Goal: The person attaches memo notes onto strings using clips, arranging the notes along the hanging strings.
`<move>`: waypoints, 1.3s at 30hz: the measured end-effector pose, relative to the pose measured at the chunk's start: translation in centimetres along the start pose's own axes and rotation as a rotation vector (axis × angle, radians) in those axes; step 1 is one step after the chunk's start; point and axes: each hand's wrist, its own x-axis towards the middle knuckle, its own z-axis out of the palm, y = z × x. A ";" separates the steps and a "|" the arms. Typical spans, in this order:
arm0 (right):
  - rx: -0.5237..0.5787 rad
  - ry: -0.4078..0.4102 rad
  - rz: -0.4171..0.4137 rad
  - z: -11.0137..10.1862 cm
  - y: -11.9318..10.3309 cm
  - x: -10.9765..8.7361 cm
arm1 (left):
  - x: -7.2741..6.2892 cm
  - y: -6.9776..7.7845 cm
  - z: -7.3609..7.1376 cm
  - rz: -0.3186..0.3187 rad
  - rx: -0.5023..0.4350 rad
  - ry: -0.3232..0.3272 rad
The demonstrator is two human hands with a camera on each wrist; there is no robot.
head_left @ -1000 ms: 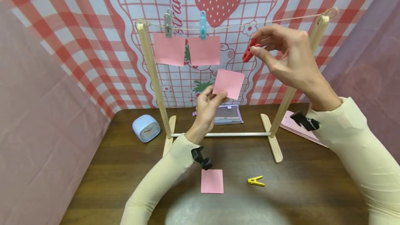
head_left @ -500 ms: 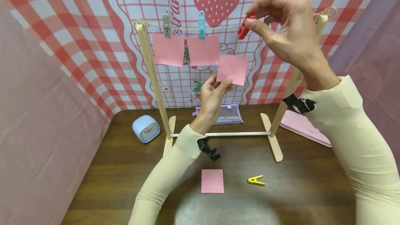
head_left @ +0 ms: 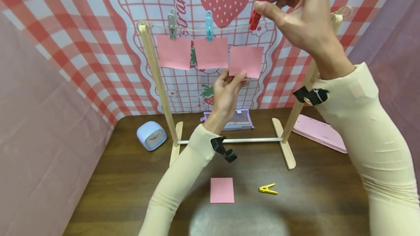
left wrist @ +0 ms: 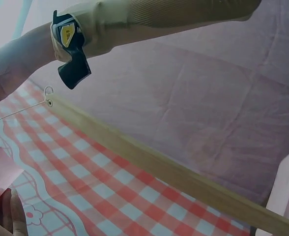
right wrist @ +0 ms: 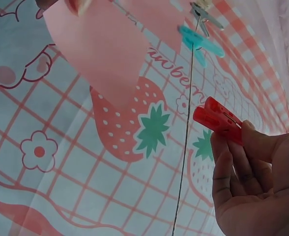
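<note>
One pink note (head_left: 246,61) we see pinched in L hand (head_left: 226,95), just below string (right wrist: 185,147); we also see R hand (head_left: 303,21) w/ red peg (head_left: 254,19) pinched nr. string, above note.

Red lettering (head_left: 177,1) "strawb", cut off, on checked backdrop (head_left: 269,83), yellow label (left wrist: 67,35) on black wrist mount (left wrist: 75,73), characters unclear

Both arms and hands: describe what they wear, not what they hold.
Long pale-yellow fabric sleeves reach both wrists. The left hand and right hand wear no gloves. The left wrist has a black angular mount; the right wrist's black mount bears a small yellow label, its markings too small to read.
</note>
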 end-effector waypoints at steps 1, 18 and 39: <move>-0.011 -0.004 0.004 0.0 0.1 0.1 | 0.1 0.0 0.1 -0.001 -0.004 -0.001; -0.089 -0.143 0.053 0.8 0.7 1.0 | 0.6 0.4 1.4 -0.004 -0.094 0.006; -0.103 -0.201 0.080 1.0 1.2 0.1 | 0.3 0.6 2.2 0.018 -0.137 -0.032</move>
